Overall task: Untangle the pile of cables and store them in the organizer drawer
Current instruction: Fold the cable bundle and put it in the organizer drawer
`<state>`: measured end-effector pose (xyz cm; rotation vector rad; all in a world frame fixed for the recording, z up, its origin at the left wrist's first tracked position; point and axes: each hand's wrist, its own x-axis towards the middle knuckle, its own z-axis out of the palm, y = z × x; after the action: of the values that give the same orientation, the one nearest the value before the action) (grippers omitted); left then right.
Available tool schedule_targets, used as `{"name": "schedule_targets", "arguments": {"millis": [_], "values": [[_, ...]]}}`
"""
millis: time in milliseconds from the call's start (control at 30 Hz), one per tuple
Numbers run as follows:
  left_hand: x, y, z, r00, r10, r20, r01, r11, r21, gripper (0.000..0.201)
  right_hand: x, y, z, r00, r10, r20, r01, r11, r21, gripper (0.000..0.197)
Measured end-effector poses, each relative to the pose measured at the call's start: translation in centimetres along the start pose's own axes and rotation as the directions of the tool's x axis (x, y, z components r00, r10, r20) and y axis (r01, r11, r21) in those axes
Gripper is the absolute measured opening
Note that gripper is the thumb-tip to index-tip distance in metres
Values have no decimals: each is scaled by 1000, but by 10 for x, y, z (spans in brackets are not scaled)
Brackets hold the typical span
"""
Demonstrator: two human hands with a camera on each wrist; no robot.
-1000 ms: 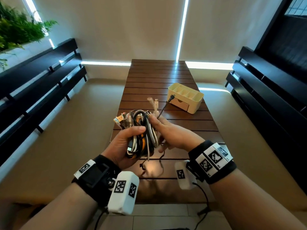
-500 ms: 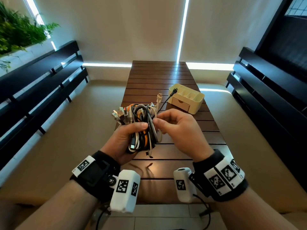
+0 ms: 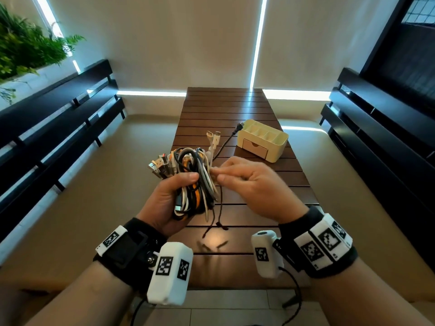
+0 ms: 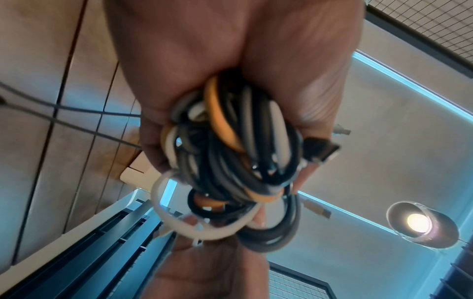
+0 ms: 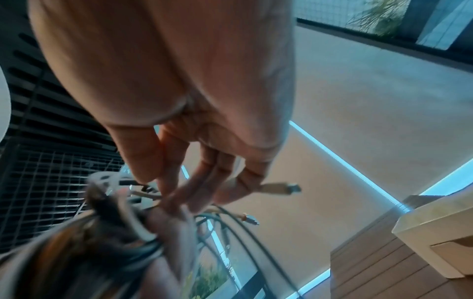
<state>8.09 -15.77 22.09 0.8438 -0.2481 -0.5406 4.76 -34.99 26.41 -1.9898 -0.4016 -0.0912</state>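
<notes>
The left hand (image 3: 168, 201) is gripping the cable bundle (image 3: 190, 182) above the table (image 3: 235, 109) while the right hand (image 3: 254, 184) is pinching a white cable at its edge, the organizer (image 3: 270, 149) sitting beyond.

Since a second ago, turned the right hand (image 3: 254, 184) over from under the cable bundle (image 3: 190, 182) to a knuckles-up pose beside it, thumb and forefinger now pinching a pale strand at the bundle's right edge. Raised the bundle slightly in the left hand (image 3: 169, 203), bringing two white connector ends (image 3: 213, 137) up above it.
</notes>
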Motion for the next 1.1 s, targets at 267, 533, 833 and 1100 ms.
{"name": "schedule_targets", "arguments": {"millis": [267, 533, 833, 1100], "values": [[-5, 13, 14, 991, -56, 121, 46, 996, 82, 55, 16, 14, -32, 991, -134, -20, 124, 955, -269, 89], [-6, 17, 23, 987, -58, 149, 29, 982, 188, 63, 24, 32, -4, 997, -70, 37, 77, 967, -243, 30], [-6, 34, 20, 989, 29, 143, -58, 978, 202, 48, 8, 41, 2, 978, 180, 103, -207, 802, 561, 16], [-1, 17, 16, 996, 77, 38, -82, 982, 171, 41, 9, 8, 9, 954, 295, 51, -223, 586, 779, 26]]}}
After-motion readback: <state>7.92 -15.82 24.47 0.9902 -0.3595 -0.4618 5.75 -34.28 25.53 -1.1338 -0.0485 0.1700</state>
